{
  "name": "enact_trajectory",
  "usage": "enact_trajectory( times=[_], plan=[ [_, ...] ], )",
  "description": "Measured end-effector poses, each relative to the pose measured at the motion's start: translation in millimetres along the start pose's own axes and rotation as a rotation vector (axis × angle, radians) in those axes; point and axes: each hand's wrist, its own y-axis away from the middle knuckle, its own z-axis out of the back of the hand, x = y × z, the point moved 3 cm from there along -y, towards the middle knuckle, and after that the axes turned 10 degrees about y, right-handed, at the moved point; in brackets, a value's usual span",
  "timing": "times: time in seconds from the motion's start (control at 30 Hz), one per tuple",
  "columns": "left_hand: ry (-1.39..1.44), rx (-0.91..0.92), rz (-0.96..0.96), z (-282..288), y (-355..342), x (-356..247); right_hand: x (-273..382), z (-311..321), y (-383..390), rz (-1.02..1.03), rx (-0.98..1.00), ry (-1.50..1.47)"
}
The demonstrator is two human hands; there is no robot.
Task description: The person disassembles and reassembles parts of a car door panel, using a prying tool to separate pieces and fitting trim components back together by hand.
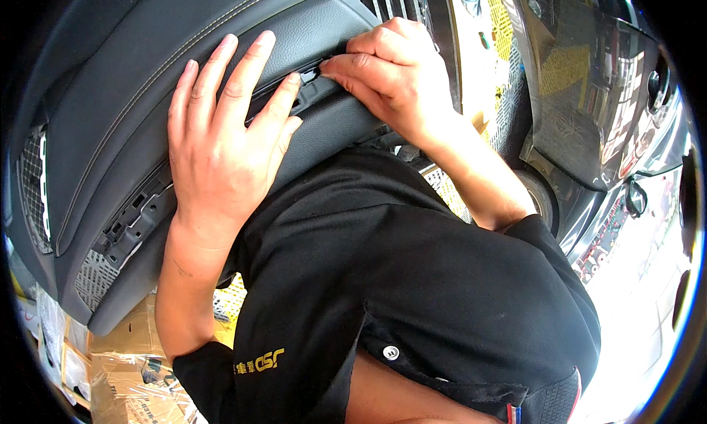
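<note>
A black car door panel (158, 37) with pale stitching spans the upper left, close to my body. Along its middle runs a long recess, where black plastic clips and slots (136, 216) show. My left hand (221, 129) lies across the panel with its fingers spread, the fingertips on the padded upper part and by the recess. At the recess's right end, my right hand (394, 74) has thumb and fingers pinched together. A small dark glossy piece shows beside those fingertips; whatever they grip is hidden.
A dark car (596, 85) stands on the right, with a wheel partly visible low on its side. Cardboard boxes (136, 365) and clear plastic wrap lie at the lower left. Yellow and white patterned floor covering (501, 26) shows between panel and car.
</note>
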Motion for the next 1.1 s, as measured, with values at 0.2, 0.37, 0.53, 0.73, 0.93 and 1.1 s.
enact_trajectory(
  times=[0.2,0.37,0.53,0.73,0.93,1.1],
  plan=[
    [-0.004,-0.003,-0.007,-1,-3,0,-1,2,1,-0.036,-0.015,0.003],
    [-0.001,-0.001,-0.005,0,-2,2,11,6,-3,-0.077,-0.007,0.145],
    [0.072,-0.075,0.017,-7,1,5,20,13,-14,-0.235,0.122,0.079],
    [0.055,-0.266,-0.04,-20,2,6,17,11,-9,-0.399,0.127,-0.023],
    [0.073,-0.236,-0.03,-17,4,6,20,9,-8,-0.372,0.081,0.01],
    [0.099,-0.105,0.011,-2,1,4,19,8,-10,-0.282,0.036,0.031]
  ],
)
